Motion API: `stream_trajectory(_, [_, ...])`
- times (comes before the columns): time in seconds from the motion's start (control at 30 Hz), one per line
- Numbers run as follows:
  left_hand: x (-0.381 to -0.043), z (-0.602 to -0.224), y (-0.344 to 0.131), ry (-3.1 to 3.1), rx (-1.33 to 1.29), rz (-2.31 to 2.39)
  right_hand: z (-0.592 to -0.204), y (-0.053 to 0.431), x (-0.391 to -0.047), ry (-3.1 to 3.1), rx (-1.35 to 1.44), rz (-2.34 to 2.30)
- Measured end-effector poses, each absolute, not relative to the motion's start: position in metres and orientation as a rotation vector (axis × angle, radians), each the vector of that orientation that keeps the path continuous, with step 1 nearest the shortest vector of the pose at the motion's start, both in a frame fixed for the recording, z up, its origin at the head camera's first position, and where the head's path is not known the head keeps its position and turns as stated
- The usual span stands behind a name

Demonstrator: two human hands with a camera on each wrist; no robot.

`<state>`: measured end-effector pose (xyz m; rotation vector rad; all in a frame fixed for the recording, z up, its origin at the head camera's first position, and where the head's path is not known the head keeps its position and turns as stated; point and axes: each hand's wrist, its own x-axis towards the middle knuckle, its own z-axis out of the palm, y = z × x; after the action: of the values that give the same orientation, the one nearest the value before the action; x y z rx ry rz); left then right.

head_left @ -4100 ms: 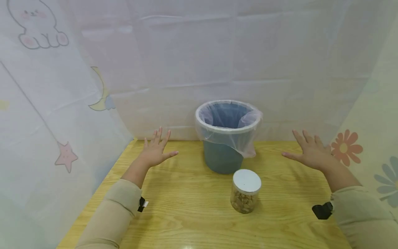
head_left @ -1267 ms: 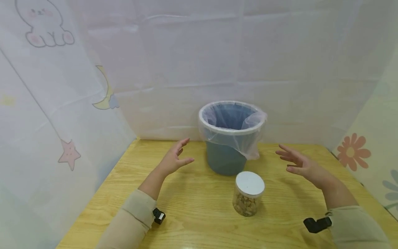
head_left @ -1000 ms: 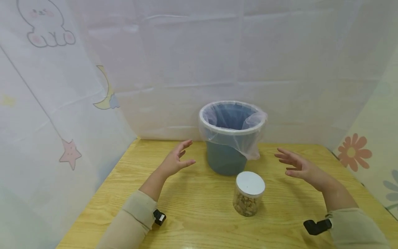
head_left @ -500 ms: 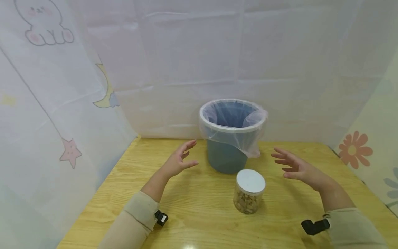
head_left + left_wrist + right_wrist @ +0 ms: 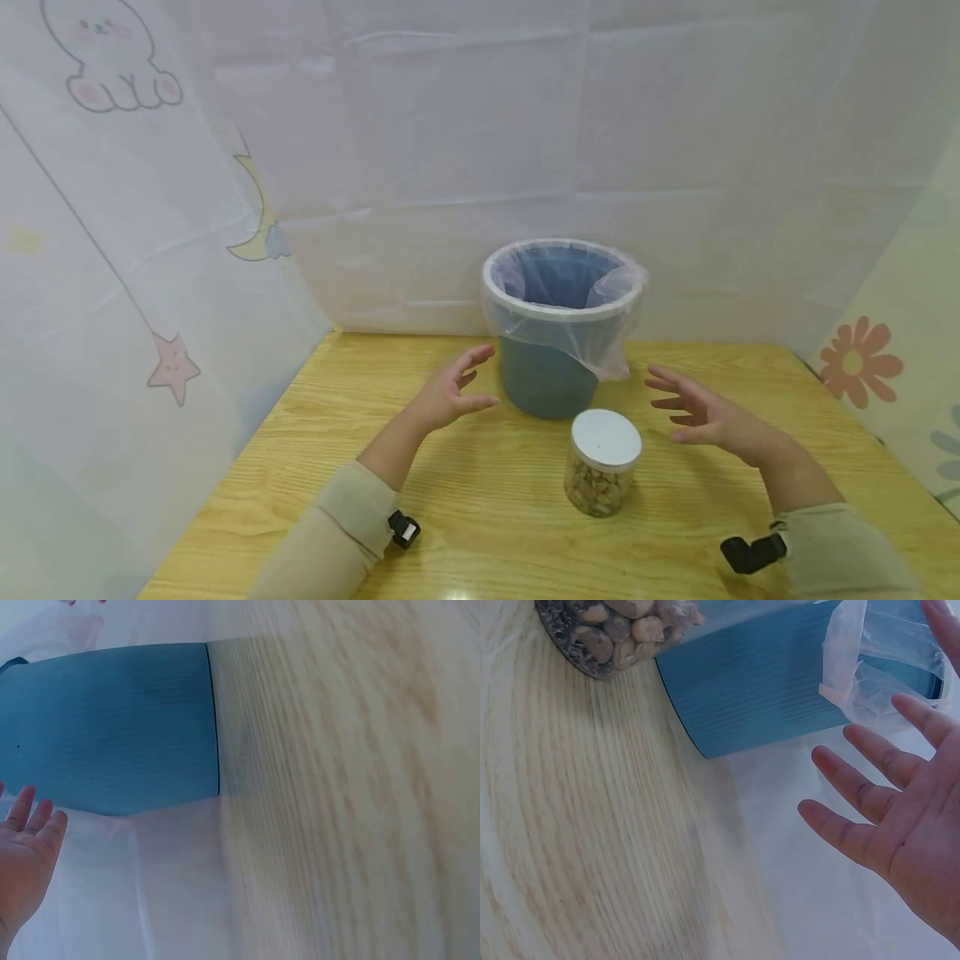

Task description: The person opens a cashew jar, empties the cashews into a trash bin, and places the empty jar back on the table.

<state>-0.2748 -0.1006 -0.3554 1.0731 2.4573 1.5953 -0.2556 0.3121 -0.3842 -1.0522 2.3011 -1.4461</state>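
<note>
A clear jar (image 5: 602,462) with a white lid stands upright on the table, holding brown nut-like pieces. Behind it is a blue trash bin (image 5: 547,375) with a white rim and a thin pinkish liner (image 5: 611,354) folded over its edge. My left hand (image 5: 448,396) hovers to the left of the jar and bin, fingers spread and slightly bent, holding nothing. On the other side, my right hand (image 5: 708,417) hangs in the air with relaxed fingers, palm turned toward the jar. The right wrist view shows the jar's base (image 5: 622,634) close to the bin.
The wooden table (image 5: 495,542) runs back to a pale sheet (image 5: 420,167) hung as a wall just behind the bin. Printed side sheets with a star (image 5: 173,368) and a flower (image 5: 855,362) bound the left and right.
Both hands have come inward toward the jar and bin, from spread-out flat palms to facing palms with slightly bent fingers. The jar and bin stay in place.
</note>
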Motion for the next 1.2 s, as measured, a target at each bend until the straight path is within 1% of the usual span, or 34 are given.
stream_trajectory(0.23, [-0.275, -0.361, -0.088, 2.418, 1.093, 1.567, -0.390, 0.303, -0.257, 2.359, -1.003, -1.393])
stream_trajectory(0.53, [-0.290, -0.386, -0.078, 2.419, 1.085, 1.559, -0.391, 0.299, -0.259, 2.310, -1.018, -1.435])
stream_trajectory(0.93, [-0.289, -0.394, -0.059, 2.444, 1.165, 1.473, -0.399, 0.294, -0.257, 2.313, -0.997, -1.396])
stream_trajectory(1.2, [-0.288, -0.395, -0.049, 2.403, 1.154, 1.465, -0.403, 0.292, -0.258, 2.301, -0.983, -1.418])
